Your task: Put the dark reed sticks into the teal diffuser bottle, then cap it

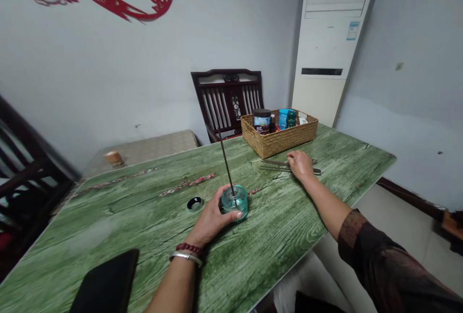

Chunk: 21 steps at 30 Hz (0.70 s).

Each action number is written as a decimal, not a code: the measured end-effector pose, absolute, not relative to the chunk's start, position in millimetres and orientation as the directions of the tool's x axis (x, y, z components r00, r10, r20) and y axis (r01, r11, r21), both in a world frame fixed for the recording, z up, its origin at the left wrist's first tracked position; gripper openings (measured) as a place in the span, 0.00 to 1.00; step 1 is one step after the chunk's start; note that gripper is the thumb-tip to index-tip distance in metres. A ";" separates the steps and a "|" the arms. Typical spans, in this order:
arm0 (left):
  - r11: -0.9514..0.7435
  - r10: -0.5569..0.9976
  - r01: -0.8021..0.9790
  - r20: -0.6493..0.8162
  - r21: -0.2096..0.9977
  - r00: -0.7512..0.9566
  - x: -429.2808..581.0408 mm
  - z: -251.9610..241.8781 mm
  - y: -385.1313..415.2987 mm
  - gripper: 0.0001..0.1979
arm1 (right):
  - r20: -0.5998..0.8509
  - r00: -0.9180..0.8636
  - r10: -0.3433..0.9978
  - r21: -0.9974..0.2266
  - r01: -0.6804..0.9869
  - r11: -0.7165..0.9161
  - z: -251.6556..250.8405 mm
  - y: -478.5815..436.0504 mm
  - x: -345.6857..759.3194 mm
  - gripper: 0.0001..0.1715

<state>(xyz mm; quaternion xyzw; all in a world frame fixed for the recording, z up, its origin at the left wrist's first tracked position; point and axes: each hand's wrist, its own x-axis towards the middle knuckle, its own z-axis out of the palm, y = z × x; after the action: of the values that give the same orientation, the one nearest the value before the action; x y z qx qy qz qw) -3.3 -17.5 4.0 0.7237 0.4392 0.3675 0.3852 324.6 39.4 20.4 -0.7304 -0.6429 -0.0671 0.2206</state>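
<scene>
My left hand is wrapped round a small teal glass bottle that stands on the green table. One long dark thin stick rises from the bottle's neck, leaning to the left. My right hand is down at several similar dark sticks lying in front of the basket, its fingertips pinched together at one of them. Part of those sticks is hidden beneath this hand. Left of the bottle lies a shiny black ring-shaped cap.
A woven basket with jars and bottles stands at the table's back. A dark flat object lies near the front left. Behind the green table are a wooden chair, a lower surface with a small orange-brown object, and a white cabinet-like unit.
</scene>
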 end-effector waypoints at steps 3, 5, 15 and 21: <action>-0.320 0.919 0.352 0.199 0.879 0.340 -3.5 4.0 -17.7 0.40 | 0.274 0.200 0.941 -0.126 0.977 -0.171 6.2 44.9 337.0 0.19; -0.317 0.922 0.365 0.195 0.875 0.333 -3.8 4.2 -17.9 0.40 | 0.248 0.189 0.950 -0.108 0.980 -0.167 0.9 47.0 335.2 0.18; -0.314 0.925 0.374 0.193 0.873 0.327 -3.6 7.0 -19.7 0.40 | 0.217 0.080 0.973 -0.076 0.995 -0.065 0.3 42.8 322.0 0.13; -0.307 0.926 0.365 0.188 0.879 0.326 -3.4 6.1 -19.0 0.41 | 0.205 0.020 0.979 -0.095 0.996 0.000 2.1 40.9 321.7 0.12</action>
<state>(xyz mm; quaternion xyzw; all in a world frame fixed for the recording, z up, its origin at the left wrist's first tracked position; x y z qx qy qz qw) -3.4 -19.0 6.1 0.7197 0.4486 0.3683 0.3812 321.7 40.9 2.1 -0.7060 -0.6990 -0.0397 0.1064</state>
